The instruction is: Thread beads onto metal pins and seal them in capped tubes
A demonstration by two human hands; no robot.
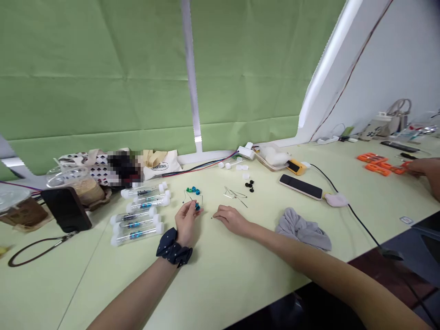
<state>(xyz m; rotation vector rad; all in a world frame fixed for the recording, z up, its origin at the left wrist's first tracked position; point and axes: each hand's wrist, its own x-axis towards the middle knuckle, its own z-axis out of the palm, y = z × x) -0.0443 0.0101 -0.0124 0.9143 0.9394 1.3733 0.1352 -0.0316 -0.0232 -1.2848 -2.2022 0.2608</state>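
My left hand [186,223], with a dark dotted scrunchie [173,247] at its wrist, is closed in a pinch on a thin metal pin carrying a blue bead [197,206]. Just to its right, my right hand [234,221] rests low over the tabletop, thumb and fingertips together. A tiny dark piece [211,218] lies by those fingertips; whether they hold anything is too small to tell. Beyond the hands lie blue beads [195,189], green beads [189,189], several loose metal pins [235,194] and black beads [250,185].
Capped clear tubes with beads [137,233] lie at left, near a propped phone [65,208]. White caps [242,167] sit at the back. At right are another phone [300,186], a grey cloth [302,229], a black cable [360,222], orange parts [380,163] and another person's hand [424,168].
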